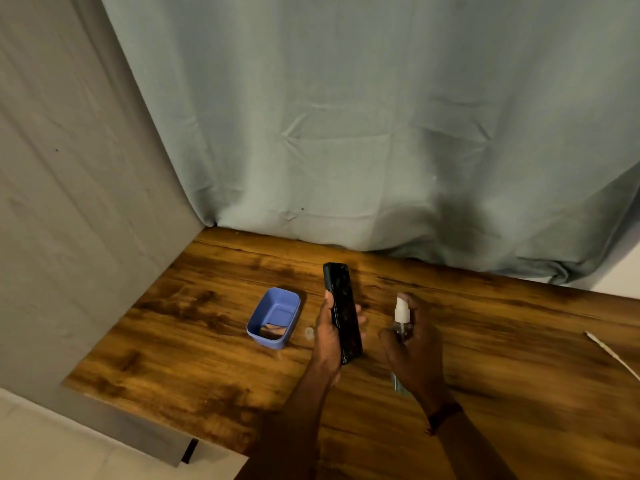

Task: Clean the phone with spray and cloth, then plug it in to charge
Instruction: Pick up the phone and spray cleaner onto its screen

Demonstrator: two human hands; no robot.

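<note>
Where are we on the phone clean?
Early. The left hand holds the phone up; the right hand aims the spray bottle at it, so spraying is in hand. Wiping is left; no cloth is clearly visible. Charging is left too: the white cable lies unplugged on the table.

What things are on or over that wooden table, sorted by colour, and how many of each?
Black: 1, the phone in the left hand
Clear with white top: 1, the spray bottle in the right hand
Blue: 1, the tub
White: 1, the cable
Total: 4
</note>
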